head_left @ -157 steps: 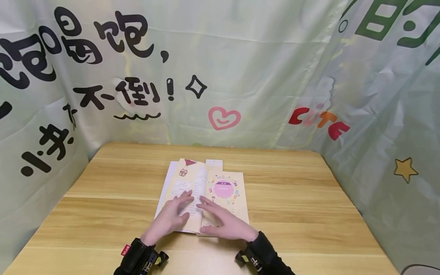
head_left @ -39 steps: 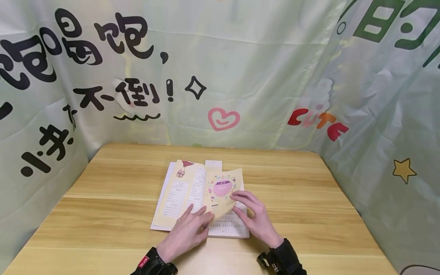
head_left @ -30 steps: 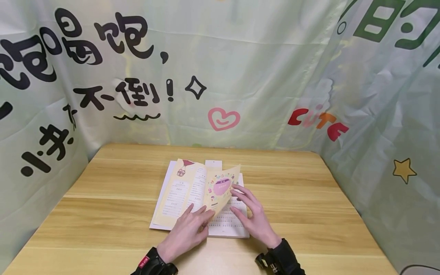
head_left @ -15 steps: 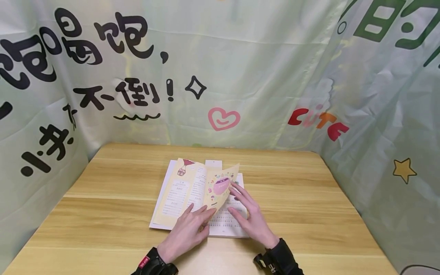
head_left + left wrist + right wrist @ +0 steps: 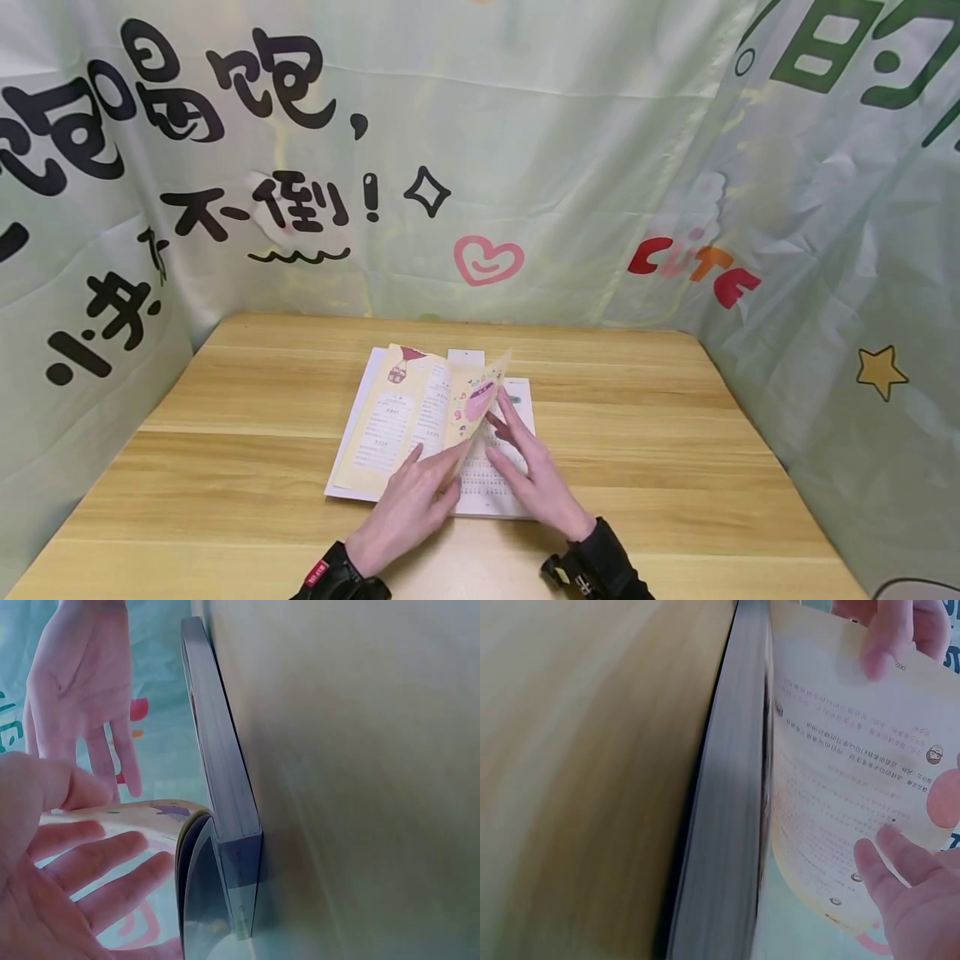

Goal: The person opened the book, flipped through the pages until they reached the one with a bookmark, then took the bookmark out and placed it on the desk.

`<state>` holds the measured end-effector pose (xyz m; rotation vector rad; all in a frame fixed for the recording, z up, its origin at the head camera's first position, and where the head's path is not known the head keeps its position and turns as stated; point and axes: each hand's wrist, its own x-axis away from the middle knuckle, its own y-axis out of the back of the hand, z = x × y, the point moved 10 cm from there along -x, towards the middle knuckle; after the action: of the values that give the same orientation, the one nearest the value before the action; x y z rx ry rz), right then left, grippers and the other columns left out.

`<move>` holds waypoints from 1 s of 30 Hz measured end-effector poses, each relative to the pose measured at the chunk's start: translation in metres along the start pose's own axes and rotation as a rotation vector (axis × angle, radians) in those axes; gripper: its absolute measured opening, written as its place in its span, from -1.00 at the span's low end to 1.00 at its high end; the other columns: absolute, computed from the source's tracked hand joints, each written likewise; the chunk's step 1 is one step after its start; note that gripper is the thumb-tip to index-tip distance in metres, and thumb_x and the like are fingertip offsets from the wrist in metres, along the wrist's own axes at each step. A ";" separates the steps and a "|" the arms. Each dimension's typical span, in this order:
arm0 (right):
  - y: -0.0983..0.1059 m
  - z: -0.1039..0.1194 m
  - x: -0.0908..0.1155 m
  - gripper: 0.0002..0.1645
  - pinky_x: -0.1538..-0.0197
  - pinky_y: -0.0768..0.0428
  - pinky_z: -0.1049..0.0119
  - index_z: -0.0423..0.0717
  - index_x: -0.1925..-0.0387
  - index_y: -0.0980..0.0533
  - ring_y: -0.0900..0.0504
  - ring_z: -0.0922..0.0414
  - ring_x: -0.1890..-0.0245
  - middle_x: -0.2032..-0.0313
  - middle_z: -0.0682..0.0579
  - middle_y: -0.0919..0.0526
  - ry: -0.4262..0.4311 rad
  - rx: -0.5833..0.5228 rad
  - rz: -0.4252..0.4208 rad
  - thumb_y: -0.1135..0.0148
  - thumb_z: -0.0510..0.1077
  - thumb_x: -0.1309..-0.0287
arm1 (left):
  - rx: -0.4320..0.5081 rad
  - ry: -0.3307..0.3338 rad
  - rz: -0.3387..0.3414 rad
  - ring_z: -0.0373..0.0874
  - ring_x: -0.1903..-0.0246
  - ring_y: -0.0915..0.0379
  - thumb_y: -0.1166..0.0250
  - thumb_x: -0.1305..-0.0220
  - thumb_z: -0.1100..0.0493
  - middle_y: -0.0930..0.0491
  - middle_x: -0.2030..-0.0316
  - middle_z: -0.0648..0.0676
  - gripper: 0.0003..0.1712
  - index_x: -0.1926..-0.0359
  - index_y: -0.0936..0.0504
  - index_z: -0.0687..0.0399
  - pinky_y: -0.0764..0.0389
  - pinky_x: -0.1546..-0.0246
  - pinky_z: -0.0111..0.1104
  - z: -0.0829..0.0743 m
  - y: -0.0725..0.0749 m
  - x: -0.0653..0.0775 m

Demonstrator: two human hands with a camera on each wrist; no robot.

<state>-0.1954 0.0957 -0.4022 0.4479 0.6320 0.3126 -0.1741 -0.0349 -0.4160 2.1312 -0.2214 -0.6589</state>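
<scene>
A thick paperback book [image 5: 367,437] lies spread on the wooden table, its left-hand pages flat. One cream page [image 5: 474,408] with a pink printed badge stands raised from the right half, bowed toward the left. My left hand [image 5: 412,500] pinches that page's near edge, thumb on the right face and fingers on the other side, as both wrist views show. My right hand [image 5: 543,487] has its straight fingers against the back of the raised page, pushing it. Beneath lies a white page with printed rows [image 5: 495,479]. The book's block edge [image 5: 720,802] fills the right wrist view's middle.
A white tab [image 5: 467,357] sticks out past the book's far edge. The wooden table [image 5: 660,433] reaches around the book on every side. A printed cloth backdrop [image 5: 555,167] hangs behind the table and along both sides.
The page has risen and swung leftward from lying flat. My right hand followed it left. My left hand moved from the left page to the raised page's near edge.
</scene>
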 end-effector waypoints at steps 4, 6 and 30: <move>-0.006 -0.002 -0.002 -0.14 -0.33 -0.54 -0.05 -0.15 -0.60 0.13 -0.45 -0.20 -0.37 -0.59 -0.24 0.04 -0.042 -0.037 0.020 -0.03 -0.31 -0.45 | 0.066 0.040 -0.023 -0.03 -0.15 -0.64 -0.30 -0.29 0.28 -0.68 -0.15 0.14 -0.47 -0.29 -0.54 0.18 -0.39 -0.37 0.22 0.004 0.002 -0.001; -0.009 -0.003 -0.003 -0.16 -0.35 -0.51 -0.06 -0.10 -0.61 0.13 -0.44 -0.20 -0.38 -0.60 -0.20 0.03 -0.072 -0.055 0.029 -0.01 -0.28 -0.47 | 0.094 0.060 -0.031 -0.01 -0.14 -0.65 -0.29 -0.30 0.28 -0.69 -0.12 0.16 -0.50 -0.26 -0.56 0.20 -0.39 -0.37 0.21 0.005 0.002 -0.001; -0.043 -0.017 -0.007 -0.28 -0.47 -0.33 -0.08 -0.05 -0.60 0.05 -0.28 -0.24 -0.48 -0.61 -0.12 0.03 -0.248 -0.215 0.135 0.09 -0.14 -0.55 | 0.420 0.283 -0.149 -0.15 0.46 -0.75 -0.28 -0.31 0.31 -0.76 0.08 0.24 -0.61 -0.16 -0.60 0.18 -0.72 0.42 -0.48 0.033 0.016 0.002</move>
<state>-0.2057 0.0607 -0.4323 0.3170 0.3227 0.4408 -0.1887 -0.0686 -0.4200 2.6352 -0.0466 -0.4097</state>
